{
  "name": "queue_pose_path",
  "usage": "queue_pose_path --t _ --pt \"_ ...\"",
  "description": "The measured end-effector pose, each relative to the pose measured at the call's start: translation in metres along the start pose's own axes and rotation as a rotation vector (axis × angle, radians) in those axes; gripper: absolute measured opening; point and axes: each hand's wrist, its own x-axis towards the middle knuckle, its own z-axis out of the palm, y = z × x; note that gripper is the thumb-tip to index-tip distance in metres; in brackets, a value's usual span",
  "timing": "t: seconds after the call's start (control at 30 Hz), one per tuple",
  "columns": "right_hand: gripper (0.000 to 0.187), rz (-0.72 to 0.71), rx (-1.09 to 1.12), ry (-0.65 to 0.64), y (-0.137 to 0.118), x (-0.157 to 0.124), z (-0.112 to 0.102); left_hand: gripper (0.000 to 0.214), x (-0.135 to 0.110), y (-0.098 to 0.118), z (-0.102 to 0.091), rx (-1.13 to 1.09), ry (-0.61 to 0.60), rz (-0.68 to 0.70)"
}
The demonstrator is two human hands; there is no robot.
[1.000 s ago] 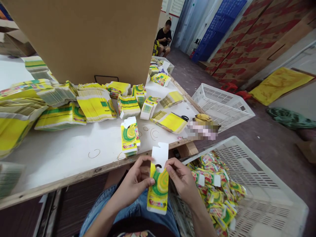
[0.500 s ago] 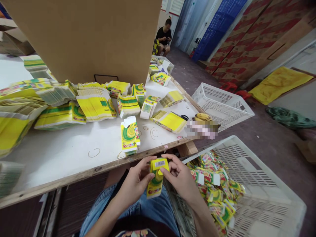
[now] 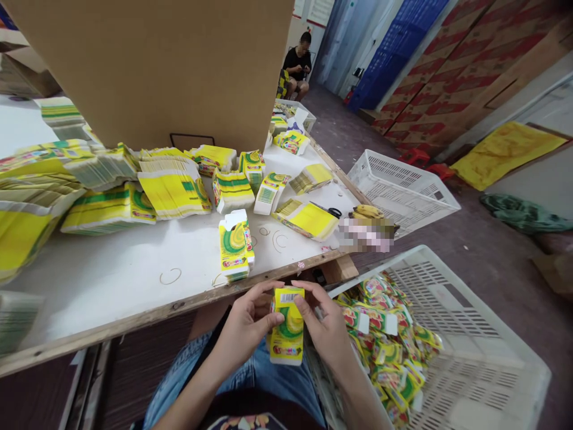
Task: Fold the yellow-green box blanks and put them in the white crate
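Note:
Above my lap, a small yellow and green printed carton (image 3: 287, 340) is held upright between both hands. My left hand (image 3: 253, 316) grips its left side, thumb on the printed front. On the right side my right hand (image 3: 320, 313) has its thumb near the barcode at the top. Fingers of both hands curl behind the carton's upper edge, where they are partly hidden. Close in front, at the table's edge, a small stack of flattened cartons (image 3: 235, 245) lies on the white table (image 3: 129, 263).
Bundles of flat yellow cartons (image 3: 174, 188) line the table below a large cardboard box (image 3: 161, 71). Scissors (image 3: 333, 212) and bananas (image 3: 369, 212) lie to the right. A white crate (image 3: 474, 334) beside my right leg holds many cartons. A person (image 3: 297, 65) sits far back.
The carton has turned from a slight tilt to nearly upright, its lower end swinging right. Both hands keep hold of it, with small shifts of the fingers.

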Motion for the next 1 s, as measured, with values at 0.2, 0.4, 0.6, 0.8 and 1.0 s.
queue_pose_path --t 0.2,0.4,0.6,0.8,1.0 --pt "0.017 -0.117 -0.131 0.179 0.0 -0.007 -0.024 0.037 -0.002 0.003 0.003 0.306 0.061 0.194" --pt "0.038 -0.311 -0.776 0.637 0.004 -0.002 -0.083 0.051 0.019 0.023 -0.056 1.053 0.481 0.625" --pt "0.025 -0.086 -0.32 0.254 0.004 0.003 -0.032 0.037 0.018 0.031 -0.079 1.234 0.417 0.419" --pt "0.037 0.128 0.016 -0.015 -0.01 0.007 0.015 0.027 0.01 0.044 -0.077 1.202 0.371 0.315" --pt "0.041 0.142 0.122 -0.037 -0.007 0.004 0.023 0.025 0.01 0.04 -0.078 1.188 0.494 0.566"
